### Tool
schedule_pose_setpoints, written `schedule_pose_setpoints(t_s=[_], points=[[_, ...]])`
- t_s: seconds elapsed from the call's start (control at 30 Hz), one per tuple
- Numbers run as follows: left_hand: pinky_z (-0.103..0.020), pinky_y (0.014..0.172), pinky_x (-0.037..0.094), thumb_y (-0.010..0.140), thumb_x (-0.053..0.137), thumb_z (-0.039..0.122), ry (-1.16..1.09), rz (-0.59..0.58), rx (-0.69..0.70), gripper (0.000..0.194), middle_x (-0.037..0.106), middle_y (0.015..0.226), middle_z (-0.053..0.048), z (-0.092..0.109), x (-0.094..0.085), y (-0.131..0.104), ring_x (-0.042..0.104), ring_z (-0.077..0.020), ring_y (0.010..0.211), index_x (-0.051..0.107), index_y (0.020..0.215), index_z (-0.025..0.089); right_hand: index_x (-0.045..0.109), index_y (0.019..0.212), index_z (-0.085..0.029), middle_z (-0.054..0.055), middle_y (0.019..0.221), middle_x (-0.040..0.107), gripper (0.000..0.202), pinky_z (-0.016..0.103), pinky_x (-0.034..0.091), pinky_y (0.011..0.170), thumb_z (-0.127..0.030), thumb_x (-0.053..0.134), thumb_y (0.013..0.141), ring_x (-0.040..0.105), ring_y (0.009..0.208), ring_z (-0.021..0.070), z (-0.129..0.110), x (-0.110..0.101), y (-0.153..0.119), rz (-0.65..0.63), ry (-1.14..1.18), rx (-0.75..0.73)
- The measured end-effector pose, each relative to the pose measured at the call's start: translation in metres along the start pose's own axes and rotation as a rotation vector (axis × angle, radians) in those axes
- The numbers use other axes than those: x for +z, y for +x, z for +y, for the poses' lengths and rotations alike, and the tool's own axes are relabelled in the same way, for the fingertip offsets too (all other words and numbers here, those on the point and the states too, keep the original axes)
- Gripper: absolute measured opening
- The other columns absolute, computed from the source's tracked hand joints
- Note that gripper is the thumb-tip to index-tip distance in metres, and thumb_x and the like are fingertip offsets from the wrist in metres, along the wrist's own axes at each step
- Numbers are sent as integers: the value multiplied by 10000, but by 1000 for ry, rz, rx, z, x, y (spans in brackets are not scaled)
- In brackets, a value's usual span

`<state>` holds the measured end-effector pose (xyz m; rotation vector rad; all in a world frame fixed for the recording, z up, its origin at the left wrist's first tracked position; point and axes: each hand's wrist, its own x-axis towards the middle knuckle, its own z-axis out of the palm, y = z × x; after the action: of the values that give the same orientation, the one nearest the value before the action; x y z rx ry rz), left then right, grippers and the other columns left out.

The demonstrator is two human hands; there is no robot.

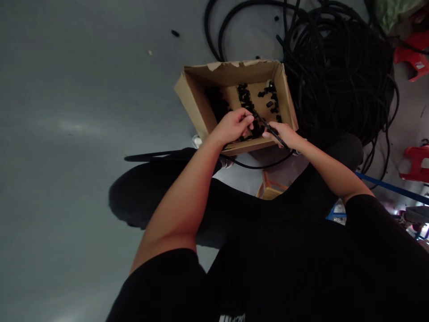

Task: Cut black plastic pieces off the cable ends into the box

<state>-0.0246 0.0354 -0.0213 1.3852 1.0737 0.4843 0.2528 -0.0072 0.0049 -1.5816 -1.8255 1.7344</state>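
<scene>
From my end: one cardboard box (231, 75), open side up, just in front of the knees, probably put there so both hands reach in easily. Two hands over its near edge. Right hand (286, 133), over the box's near right corner, has its fingers closed around one black cable (275, 133); I read the grip as keeping the end steady, pointing into the box toward the other hand. Left hand (234, 125), over the box's near middle, has fingers curled almost closed beside the cable end; can't tell if they pinch anything.

A thin dark length loops below the box's near side, likely slack from that cable. Small black pieces (246, 96) inside the box: three rough clusters, too many and too dark to count; the walls presumably keep them contained. Two loose bits (175, 33) clear on the floor beyond the box. One cable heap (342, 71) right of the box, strands uncountable, likely parked within reach. Two red stools (410, 156) farther right.
</scene>
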Motion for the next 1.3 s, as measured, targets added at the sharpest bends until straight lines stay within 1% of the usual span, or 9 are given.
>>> schedule_pose_setpoints(t_s=[0.1,0.2,0.27,0.53,0.7,0.77,0.87,0.97,1.3], points=[[-317,770,606,1175,774,649,120,51,-35,422,789,1004,-58,4,-4,-1,721,-225,799,685,1214,239,614,1202,-263,-52,795,623,745,285,513,582,-988,745,1100,639,597,156,5,2,2,-10,54,18],[-411,1034,663,1199,729,669,222,83,-33,475,836,1175,-118,16,-3,-3,774,-312,1115,749,1317,209,568,1267,-277,-21,894,650,803,342,626,722,-1056,660,1093,714,757,205,9,4,4,-3,100,-4],[-442,1106,653,1244,638,664,216,83,-47,506,839,1202,-138,24,-1,-4,770,-332,1179,777,1344,188,558,1291,-276,5,961,662,815,381,666,825,-1065,624,1096,727,867,231,10,5,5,-15,91,-41],[-332,817,567,1213,613,467,176,-114,-45,332,721,875,-59,30,4,-3,701,-255,851,707,1016,217,567,1254,-275,63,1137,741,663,454,627,1055,-925,648,1151,707,1084,280,6,8,10,0,-75,-124],[-378,893,573,1177,639,444,364,-110,-2,296,775,908,-92,23,5,-1,759,-312,931,701,977,234,545,1213,-289,54,1128,758,585,423,584,1008,-855,680,1150,710,1035,275,4,8,9,-7,-139,-57],[-401,939,593,1174,655,439,429,-99,-22,273,811,953,-123,21,4,0,803,-350,996,722,1005,236,551,1198,-286,55,1095,767,555,404,569,979,-819,697,1149,721,1026,280,0,7,7,2,-166,-17],[-436,1024,622,1167,700,426,484,-11,-64,228,874,1099,-163,21,2,-2,844,-399,1130,781,1205,216,571,1174,-282,57,1038,762,516,389,553,953,-775,721,1142,743,1021,294,-7,7,3,25,-215,25],[-473,1089,625,1164,738,413,496,41,-97,328,891,1199,-189,24,3,-5,849,-430,1205,775,1399,187,585,1176,-281,52,1003,741,500,381,556,922,-770,690,1163,758,982,296,-13,7,0,30,-218,48],[-480,1081,604,1177,776,415,623,72,-132,323,896,1243,-215,32,14,-6,837,-461,1252,818,1406,192,576,1118,-276,35,879,710,695,359,567,830,-969,623,1167,753,846,270,-16,7,4,35,-202,58]])
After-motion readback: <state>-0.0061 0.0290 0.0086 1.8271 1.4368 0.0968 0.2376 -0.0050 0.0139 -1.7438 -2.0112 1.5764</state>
